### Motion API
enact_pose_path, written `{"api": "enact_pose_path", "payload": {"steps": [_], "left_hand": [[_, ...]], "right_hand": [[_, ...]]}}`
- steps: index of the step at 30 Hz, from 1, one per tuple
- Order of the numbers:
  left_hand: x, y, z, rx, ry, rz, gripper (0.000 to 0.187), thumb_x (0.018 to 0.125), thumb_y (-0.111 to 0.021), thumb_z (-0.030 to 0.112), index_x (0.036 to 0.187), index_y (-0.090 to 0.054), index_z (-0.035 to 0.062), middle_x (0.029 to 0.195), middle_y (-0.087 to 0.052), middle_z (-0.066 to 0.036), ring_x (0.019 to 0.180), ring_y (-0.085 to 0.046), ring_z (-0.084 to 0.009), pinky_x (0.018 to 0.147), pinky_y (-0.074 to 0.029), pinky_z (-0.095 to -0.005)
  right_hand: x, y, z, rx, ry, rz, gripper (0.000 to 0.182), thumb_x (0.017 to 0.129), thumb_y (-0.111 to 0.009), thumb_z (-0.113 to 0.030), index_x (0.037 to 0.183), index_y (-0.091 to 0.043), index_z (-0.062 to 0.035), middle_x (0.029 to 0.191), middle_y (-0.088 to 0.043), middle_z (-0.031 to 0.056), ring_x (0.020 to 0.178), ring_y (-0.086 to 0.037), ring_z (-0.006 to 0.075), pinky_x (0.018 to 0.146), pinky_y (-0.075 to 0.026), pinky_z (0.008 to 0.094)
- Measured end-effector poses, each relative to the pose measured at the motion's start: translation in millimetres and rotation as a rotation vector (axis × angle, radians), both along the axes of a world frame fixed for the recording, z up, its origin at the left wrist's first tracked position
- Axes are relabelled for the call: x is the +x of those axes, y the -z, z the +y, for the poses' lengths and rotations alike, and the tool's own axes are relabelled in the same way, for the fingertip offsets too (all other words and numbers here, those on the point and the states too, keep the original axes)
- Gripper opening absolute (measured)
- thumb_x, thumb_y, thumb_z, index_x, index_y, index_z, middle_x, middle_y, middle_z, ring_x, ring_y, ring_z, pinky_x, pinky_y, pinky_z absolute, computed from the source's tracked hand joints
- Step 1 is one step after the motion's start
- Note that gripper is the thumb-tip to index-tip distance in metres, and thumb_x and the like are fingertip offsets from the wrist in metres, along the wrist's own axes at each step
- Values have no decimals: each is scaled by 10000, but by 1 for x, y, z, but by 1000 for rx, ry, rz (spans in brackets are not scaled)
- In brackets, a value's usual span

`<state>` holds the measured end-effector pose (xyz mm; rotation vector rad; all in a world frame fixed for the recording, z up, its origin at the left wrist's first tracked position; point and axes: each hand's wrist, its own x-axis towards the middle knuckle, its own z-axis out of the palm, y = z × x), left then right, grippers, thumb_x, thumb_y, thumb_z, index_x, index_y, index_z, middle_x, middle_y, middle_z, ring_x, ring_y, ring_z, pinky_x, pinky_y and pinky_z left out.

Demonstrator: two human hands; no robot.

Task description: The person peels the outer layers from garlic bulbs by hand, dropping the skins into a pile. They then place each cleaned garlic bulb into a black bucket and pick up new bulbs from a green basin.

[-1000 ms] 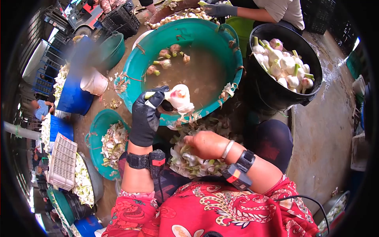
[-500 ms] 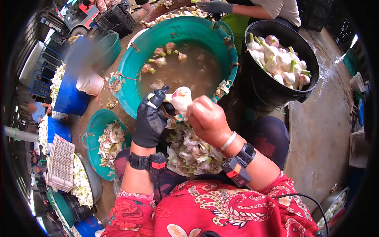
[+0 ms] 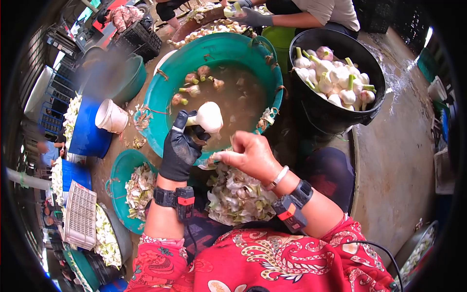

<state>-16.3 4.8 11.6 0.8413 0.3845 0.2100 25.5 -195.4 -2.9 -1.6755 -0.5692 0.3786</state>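
Note:
My left hand [image 3: 184,148], in a black glove, grips the stem of a white garlic bulb [image 3: 210,117], held over the near part of a green tub [image 3: 152,104] of murky water. Just right of and below the bulb is my bare right hand [image 3: 250,155], its thumb stretched out apart from its curled fingers. A scrap of peel lies near the thumb tip; whether they touch is unclear. Several reddish unpeeled bulbs [image 3: 193,90] float in the water. Below my hands is a heap of peels [image 3: 238,194].
A black bucket [image 3: 335,114] of white garlic bulbs stands at right. At left are a smaller green basin [image 3: 116,180] with peels, a white bucket [image 3: 112,116] and a crate [image 3: 80,214]. A co-worker's gloved hand [image 3: 255,18] is beyond the tub.
My right hand has come away from the bulb, moving down, and its thumb has spread. The bulb in my left hand has turned and now shows a whiter surface. The view has shifted slightly.

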Motion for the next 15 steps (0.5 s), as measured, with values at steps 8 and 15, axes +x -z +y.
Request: {"api": "enact_pose_path", "payload": {"steps": [8, 15], "left_hand": [[0, 8, -25, -68, 47, 30, 317, 969, -535, 355, 1097, -558, 65, 1039, -631, -79, 883, -635, -163, 677, -556, -299], [61, -50, -49, -26, 201, -165, 338, 980, -517, 265, 1234, -530, 41, 1127, -626, -131, 1001, -635, -237, 815, -553, -342]], "right_hand": [[31, 8, -16, 111, 355, -498, 102, 764, -597, -38, 728, -501, -37, 666, -492, 142, 644, -537, 349, 549, -431, 442], [20, 19, -19, -51, -72, -215, 178, 878, -528, -165, 835, -560, 5, 771, -617, 249, 769, -602, 440, 679, -478, 497]]}}
